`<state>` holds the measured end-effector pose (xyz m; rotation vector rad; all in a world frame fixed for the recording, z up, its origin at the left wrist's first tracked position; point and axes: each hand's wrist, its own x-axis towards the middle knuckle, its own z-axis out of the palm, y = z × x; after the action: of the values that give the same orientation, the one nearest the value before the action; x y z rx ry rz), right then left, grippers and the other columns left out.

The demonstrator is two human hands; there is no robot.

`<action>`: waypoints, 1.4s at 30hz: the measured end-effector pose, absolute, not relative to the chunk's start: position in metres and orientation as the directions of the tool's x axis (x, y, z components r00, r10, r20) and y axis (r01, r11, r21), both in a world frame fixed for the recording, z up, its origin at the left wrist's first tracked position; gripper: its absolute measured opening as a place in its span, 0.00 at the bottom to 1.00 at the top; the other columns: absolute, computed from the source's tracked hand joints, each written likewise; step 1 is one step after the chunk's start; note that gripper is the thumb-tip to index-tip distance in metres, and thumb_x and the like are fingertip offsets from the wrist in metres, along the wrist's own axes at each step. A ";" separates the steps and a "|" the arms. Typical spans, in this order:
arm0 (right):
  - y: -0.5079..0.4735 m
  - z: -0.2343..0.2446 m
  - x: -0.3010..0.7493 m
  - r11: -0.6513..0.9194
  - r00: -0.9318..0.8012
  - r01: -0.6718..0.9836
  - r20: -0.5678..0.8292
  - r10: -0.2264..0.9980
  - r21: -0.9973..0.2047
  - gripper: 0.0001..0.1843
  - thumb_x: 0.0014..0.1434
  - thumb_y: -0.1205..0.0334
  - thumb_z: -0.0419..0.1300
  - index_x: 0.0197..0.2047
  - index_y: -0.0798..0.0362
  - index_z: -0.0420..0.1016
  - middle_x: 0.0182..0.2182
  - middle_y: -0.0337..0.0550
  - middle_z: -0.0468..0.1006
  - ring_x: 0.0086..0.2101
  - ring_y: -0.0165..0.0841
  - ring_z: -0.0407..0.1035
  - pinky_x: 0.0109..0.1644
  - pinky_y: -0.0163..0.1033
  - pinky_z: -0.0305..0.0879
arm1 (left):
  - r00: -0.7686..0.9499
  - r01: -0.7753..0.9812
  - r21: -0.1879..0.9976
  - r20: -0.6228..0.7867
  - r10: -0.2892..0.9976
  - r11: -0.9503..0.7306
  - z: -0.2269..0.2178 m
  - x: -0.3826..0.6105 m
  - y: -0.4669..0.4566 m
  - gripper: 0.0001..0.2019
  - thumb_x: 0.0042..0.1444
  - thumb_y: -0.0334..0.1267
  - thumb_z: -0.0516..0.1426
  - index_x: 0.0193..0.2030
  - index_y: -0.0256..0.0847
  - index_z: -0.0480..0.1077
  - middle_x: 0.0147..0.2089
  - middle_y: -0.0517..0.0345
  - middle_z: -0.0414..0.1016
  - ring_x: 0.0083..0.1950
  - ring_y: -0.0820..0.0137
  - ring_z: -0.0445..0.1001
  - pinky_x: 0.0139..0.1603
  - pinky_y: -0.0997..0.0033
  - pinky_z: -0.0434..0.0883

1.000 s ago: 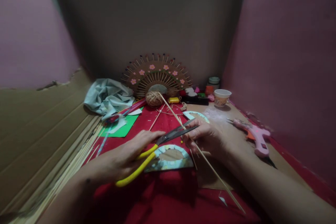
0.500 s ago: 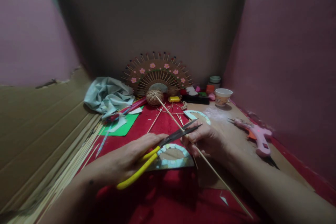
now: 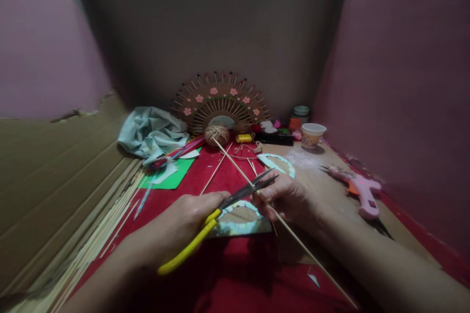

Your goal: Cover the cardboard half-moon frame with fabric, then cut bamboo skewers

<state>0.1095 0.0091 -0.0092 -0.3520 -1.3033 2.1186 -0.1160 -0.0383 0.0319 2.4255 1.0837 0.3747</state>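
Pinching a thin bamboo stick [image 3: 316, 261] at frame centre, the right hand's [image 3: 288, 198] fingers are clamped on it; its long axis runs from the twine ball [image 3: 216, 134] to lower right. The left hand [image 3: 183, 222] grips yellow scissors [image 3: 191, 245], their blades slightly parted across the stick just left of those fingers.
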 end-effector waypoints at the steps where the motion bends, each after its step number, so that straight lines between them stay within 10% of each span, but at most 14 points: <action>1: 0.010 -0.010 0.110 -0.323 -0.773 -0.370 0.096 0.627 -0.871 0.08 0.44 0.64 0.63 0.24 0.63 0.75 0.12 0.43 0.73 0.11 0.25 0.62 0.10 0.27 0.45 | 0.661 0.633 0.498 0.050 0.749 -0.592 0.032 -0.117 -0.039 0.13 0.57 0.37 0.50 0.48 0.44 0.68 0.36 0.59 0.74 0.33 0.71 0.70 0.35 0.74 0.65; 14: 0.021 -0.003 0.116 -0.347 -0.705 -0.332 -0.013 0.709 -0.877 0.09 0.42 0.64 0.66 0.24 0.60 0.71 0.15 0.40 0.73 0.11 0.22 0.61 0.10 0.24 0.50 | 0.631 0.655 0.521 0.022 0.776 -0.548 0.028 -0.119 -0.028 0.08 0.49 0.26 0.48 0.35 0.39 0.64 0.26 0.64 0.63 0.26 0.76 0.58 0.27 0.78 0.57; 20: 0.054 -0.006 0.118 -0.199 -0.269 -0.132 -0.158 0.950 -0.971 0.04 0.45 0.69 0.62 0.27 0.60 0.71 0.15 0.40 0.72 0.12 0.22 0.60 0.12 0.26 0.53 | 0.607 0.613 0.613 0.038 0.794 -0.498 0.031 -0.127 -0.022 0.12 0.50 0.30 0.49 0.42 0.36 0.64 0.25 0.66 0.56 0.25 0.77 0.54 0.26 0.78 0.56; 28: 0.064 -0.005 0.112 0.017 -0.012 -0.026 0.017 1.000 -1.000 0.03 0.51 0.67 0.60 0.29 0.58 0.72 0.21 0.39 0.73 0.18 0.23 0.63 0.20 0.28 0.61 | 0.602 0.593 0.656 0.024 0.798 -0.467 0.023 -0.130 -0.015 0.16 0.43 0.27 0.49 0.42 0.35 0.65 0.24 0.66 0.56 0.24 0.76 0.52 0.25 0.77 0.56; 35: 0.012 0.030 0.103 -0.009 -0.468 0.150 -0.079 0.880 -0.989 0.08 0.52 0.61 0.58 0.30 0.58 0.71 0.22 0.42 0.74 0.21 0.27 0.67 0.26 0.34 0.64 | 0.539 0.743 0.465 0.012 0.842 -0.482 0.016 -0.129 -0.012 0.15 0.38 0.23 0.47 0.34 0.38 0.64 0.24 0.65 0.62 0.25 0.76 0.59 0.26 0.77 0.55; 42: -0.010 0.014 0.084 0.421 -0.220 0.344 0.364 0.905 -0.839 0.13 0.56 0.64 0.53 0.21 0.56 0.68 0.16 0.35 0.66 0.21 0.24 0.58 0.26 0.32 0.54 | 0.549 0.714 0.456 0.107 0.829 -0.532 0.011 -0.127 -0.016 0.13 0.42 0.24 0.48 0.36 0.40 0.63 0.27 0.64 0.65 0.26 0.75 0.61 0.27 0.77 0.57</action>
<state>0.0839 -0.0100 0.0145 -1.0817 -1.7713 0.7782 -0.1271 -0.0161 0.0115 2.4284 1.2636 0.4441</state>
